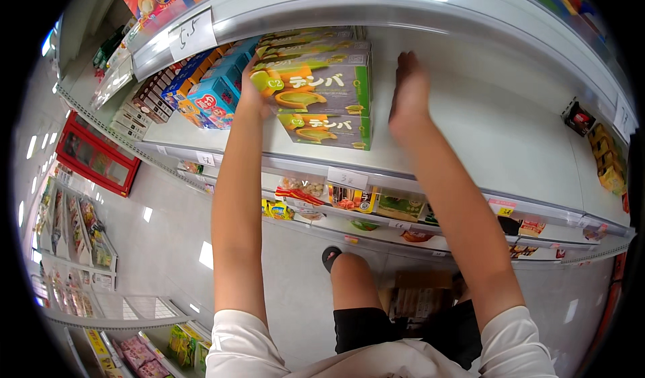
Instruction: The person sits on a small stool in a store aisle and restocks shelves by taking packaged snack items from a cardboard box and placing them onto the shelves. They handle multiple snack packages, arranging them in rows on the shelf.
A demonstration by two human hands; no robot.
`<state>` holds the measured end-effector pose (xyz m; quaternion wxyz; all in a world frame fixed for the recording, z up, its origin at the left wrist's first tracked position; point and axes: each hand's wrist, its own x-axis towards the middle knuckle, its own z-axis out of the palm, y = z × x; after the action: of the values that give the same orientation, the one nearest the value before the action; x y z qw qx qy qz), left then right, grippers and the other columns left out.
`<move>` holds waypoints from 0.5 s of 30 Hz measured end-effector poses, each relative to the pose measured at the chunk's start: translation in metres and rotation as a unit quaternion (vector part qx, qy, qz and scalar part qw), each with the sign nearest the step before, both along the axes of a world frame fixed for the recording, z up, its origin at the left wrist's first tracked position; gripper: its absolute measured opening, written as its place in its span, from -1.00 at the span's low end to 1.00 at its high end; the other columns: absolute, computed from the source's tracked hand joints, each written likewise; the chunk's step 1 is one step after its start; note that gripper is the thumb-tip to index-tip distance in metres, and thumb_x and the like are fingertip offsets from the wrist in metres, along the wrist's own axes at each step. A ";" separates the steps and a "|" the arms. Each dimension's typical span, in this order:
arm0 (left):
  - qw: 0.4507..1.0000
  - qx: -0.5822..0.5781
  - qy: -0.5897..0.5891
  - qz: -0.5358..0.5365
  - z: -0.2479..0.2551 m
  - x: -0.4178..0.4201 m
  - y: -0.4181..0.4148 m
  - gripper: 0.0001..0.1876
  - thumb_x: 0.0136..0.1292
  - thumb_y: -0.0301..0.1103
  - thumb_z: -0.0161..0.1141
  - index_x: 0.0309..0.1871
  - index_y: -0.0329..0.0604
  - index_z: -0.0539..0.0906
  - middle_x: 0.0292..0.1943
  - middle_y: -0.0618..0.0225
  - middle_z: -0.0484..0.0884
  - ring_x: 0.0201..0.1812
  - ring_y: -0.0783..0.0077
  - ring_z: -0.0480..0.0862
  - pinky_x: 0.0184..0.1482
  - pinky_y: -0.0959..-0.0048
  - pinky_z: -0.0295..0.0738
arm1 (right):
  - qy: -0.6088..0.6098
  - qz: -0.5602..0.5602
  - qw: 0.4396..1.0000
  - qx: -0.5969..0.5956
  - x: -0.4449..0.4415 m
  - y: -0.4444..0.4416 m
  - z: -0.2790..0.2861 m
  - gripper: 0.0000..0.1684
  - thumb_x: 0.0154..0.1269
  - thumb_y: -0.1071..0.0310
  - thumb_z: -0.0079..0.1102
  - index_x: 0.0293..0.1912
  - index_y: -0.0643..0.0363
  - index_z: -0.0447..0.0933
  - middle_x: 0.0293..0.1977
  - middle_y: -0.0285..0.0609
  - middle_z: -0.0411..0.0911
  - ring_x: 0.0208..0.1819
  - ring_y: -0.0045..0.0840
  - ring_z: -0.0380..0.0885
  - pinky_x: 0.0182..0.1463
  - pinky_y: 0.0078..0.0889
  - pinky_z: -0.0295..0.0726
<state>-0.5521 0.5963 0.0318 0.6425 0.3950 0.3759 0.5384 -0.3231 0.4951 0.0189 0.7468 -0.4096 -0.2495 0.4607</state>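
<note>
Several grey-and-green snack boxes [317,88], printed with cut green fruit and tarts, stand in a row running back on the white shelf [484,141]. The front of the row is two boxes high, with a lower box [330,130] under the upper one. My left hand [254,93] lies flat along the left side of the upper front box, its fingers partly hidden by the carton. To the right of the row, my right hand [410,93] is raised with the palm turned towards the boxes. It is slightly blurred, holds nothing, and a gap separates it from them.
Light-blue cartons [214,98] stand left of the row, with brown boxes [153,96] beyond. A shelf lip with a price card [192,34] overhangs above. Yellow packs [607,161] sit far right. Below are lower shelves with bagged snacks [302,186] and a cardboard box [421,295] on the floor.
</note>
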 end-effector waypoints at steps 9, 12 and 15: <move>0.983 0.040 -0.119 -0.136 -0.066 -0.041 0.057 -0.45 0.48 0.14 0.00 0.24 -0.12 0.55 0.14 0.13 0.63 0.11 0.04 0.65 0.11 -0.07 0.64 | 0.065 0.086 0.994 -0.014 -0.067 0.007 -0.011 -0.16 0.62 -0.20 -0.32 0.50 0.33 0.16 0.46 0.02 0.23 0.45 -0.28 0.23 0.51 -0.30 0.10; 0.996 0.055 -0.036 -0.058 -0.068 -0.032 0.040 -0.46 0.48 0.13 0.02 0.24 -0.13 0.54 0.13 0.12 0.63 0.09 0.04 0.66 0.08 -0.05 0.65 | 0.060 0.113 0.992 0.007 -0.059 0.000 -0.010 -0.21 0.64 -0.16 -0.33 0.50 0.29 0.17 0.46 -0.02 0.25 0.45 -0.30 0.23 0.51 -0.31 0.10; 0.996 0.072 -0.009 -0.053 -0.072 -0.038 0.049 -0.46 0.49 0.12 0.00 0.24 -0.13 0.54 0.14 0.11 0.63 0.08 0.04 0.66 0.06 -0.04 0.66 | -0.006 0.059 0.998 0.006 -0.066 0.008 -0.018 -0.25 0.65 -0.11 -0.35 0.52 0.24 0.13 0.48 -0.04 0.22 0.49 -0.29 0.19 0.53 -0.33 0.07</move>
<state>-0.5897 0.6448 -0.0401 0.6436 0.4542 0.3090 0.5329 -0.3888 0.5032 0.0008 0.7195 -0.3924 -0.2802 0.4998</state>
